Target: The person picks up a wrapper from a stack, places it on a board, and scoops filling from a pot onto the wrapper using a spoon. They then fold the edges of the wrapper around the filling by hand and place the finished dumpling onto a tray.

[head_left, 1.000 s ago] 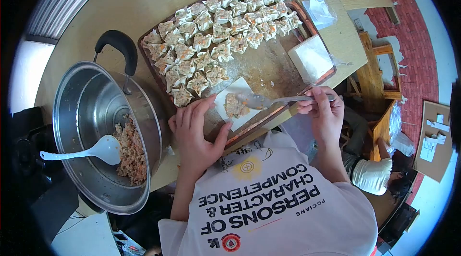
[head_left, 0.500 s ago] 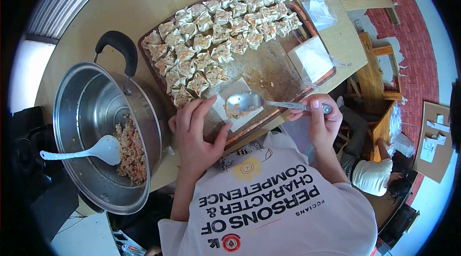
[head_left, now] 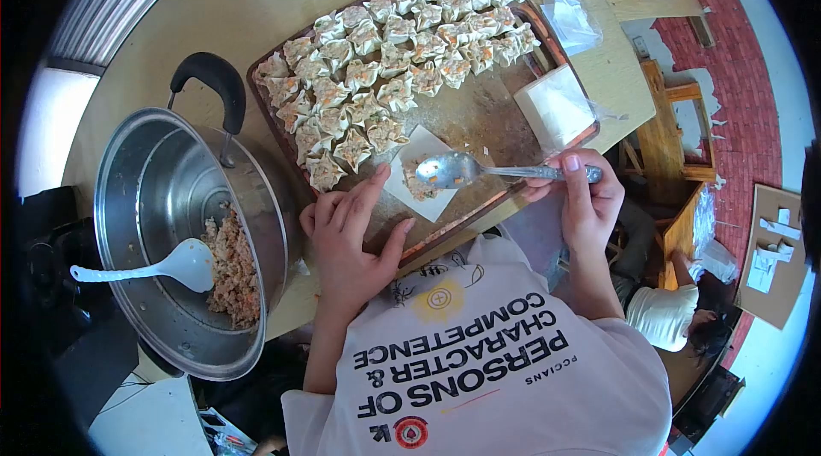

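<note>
A metal spoon [head_left: 451, 170] is held by its handle in my right hand [head_left: 588, 204], with the bowl over a square white dumpling wrapper [head_left: 425, 141]. A small heap of minced filling [head_left: 419, 188] lies on that wrapper, partly hidden by the spoon. To the wrapper's left, my left hand [head_left: 352, 242] has its fingers and thumb spread, tips close to the wrapper's edge, holding nothing. Both lie at the near side of a brown-rimmed tray [head_left: 470, 229]. Rows of open-topped dumplings [head_left: 376, 62] fill the tray's far and left parts.
At the left stands a deep metal pot [head_left: 154, 174] with filling [head_left: 233, 276] and a white ladle [head_left: 184, 268] inside. A stack of wrappers [head_left: 554, 109] sits at the tray's right end. Beyond it lies a clear plastic bag [head_left: 570, 21]. Another person [head_left: 663, 315] is at the right.
My right hand and the spoon have shifted a little to the right and now sit at a slightly different angle. My left hand has stayed nearly in place, its fingers a bit more extended.
</note>
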The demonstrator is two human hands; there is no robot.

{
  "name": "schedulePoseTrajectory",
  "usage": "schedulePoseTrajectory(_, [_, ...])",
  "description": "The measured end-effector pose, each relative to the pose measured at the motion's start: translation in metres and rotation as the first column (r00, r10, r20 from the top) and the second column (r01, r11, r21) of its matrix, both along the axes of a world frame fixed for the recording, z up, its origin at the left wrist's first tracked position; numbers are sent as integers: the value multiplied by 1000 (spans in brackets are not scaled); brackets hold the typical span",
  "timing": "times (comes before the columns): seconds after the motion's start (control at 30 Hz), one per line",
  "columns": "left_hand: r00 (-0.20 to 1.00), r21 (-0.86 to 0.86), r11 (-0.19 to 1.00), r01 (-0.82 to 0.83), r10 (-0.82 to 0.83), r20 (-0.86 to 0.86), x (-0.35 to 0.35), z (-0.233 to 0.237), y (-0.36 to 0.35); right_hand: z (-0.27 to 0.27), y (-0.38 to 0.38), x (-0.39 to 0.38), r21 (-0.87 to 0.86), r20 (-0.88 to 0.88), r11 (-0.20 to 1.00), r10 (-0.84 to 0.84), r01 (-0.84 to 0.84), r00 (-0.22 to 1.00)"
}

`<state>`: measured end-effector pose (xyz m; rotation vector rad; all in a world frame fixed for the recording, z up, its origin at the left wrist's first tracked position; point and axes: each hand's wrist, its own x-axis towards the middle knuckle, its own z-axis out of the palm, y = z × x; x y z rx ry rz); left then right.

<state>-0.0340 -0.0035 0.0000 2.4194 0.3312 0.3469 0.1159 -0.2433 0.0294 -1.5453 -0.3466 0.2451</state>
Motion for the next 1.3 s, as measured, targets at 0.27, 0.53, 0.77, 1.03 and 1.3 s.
schedulePoseTrajectory(0.27, [1000, -7, 1000, 10, -10, 23, 0, -4, 1, -9, -7, 14, -19, 95, 993, 115, -114, 989])
schedulePoseTrajectory(0.53, [999, 13, 1000, -8, 7, 42, 1, -5, 0, -13, 4, 20, 13, 133, 998, 56, -58, 989])
schedulePoseTrajectory(0.77, [999, 0, 1000, -9, 9, 44, 1, -5, 0, -1, -12, 27, 44, 94, 993, 106, -111, 990])
schedulePoseTrajectory(1.03, [998, 4, 1000, -6, 5, 56, 0, -6, 0, -19, 0, 29, 35, 122, 989, 137, -142, 983])
schedulePoseTrajectory(1.3, [999, -16, 1000, -8, 9, 48, 1, -4, 1, 1, 3, 24, -46, 283, 976, 219, -215, 934])
